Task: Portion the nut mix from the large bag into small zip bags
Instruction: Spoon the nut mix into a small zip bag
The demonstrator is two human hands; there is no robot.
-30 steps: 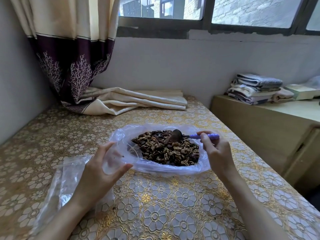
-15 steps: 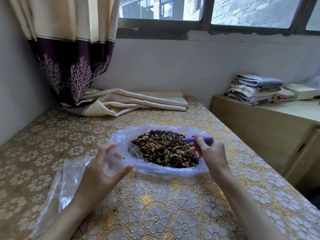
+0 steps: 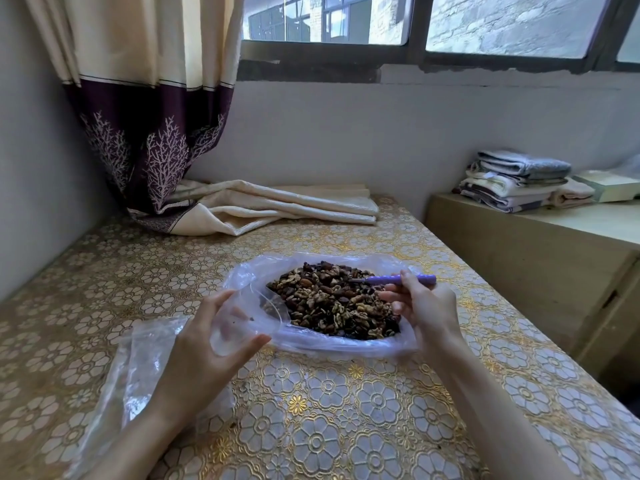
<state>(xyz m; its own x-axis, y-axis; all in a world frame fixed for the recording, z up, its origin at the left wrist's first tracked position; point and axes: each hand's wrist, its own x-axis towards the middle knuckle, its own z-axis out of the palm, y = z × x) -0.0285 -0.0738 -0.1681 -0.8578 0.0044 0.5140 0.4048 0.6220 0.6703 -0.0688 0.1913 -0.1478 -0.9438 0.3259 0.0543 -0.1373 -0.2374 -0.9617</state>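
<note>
Under the window and the hanging curtain (image 3: 138, 98), the table (image 3: 346, 410) with its gold flower cloth is carrying all the things of the task. At its middle the large bag (image 3: 346, 346) is lying flat with its mouth spread wide, and the nut mix (image 3: 332, 306) is filling it in one low heap.

A person is working here with two bare hands. The right hand (image 3: 424, 306) is pinching the purple handle of a spoon (image 3: 401, 279). The handle is lying almost level, its long axis going left to right, and the bowl end is sitting among the nuts at the far right part of the heap. The left hand (image 3: 204, 344) is gripping a small zip bag (image 3: 242, 320) and is keeping its mouth open toward the heap. This mouth is hanging just over the left edge of the large bag. Only a few crumbs are showing inside the small bag, so it is looking almost empty.

The coming move is probably turning on this: the open mouth lies to the left of the spoon and nearer to the person, across the heap, so a loaded spoon is needing to travel leftward.

Under the left forearm more clear bags (image 3: 138, 375) are lying flat. Folded towels (image 3: 512, 181) are resting on a low cabinet (image 3: 536, 271) at the right.
</note>
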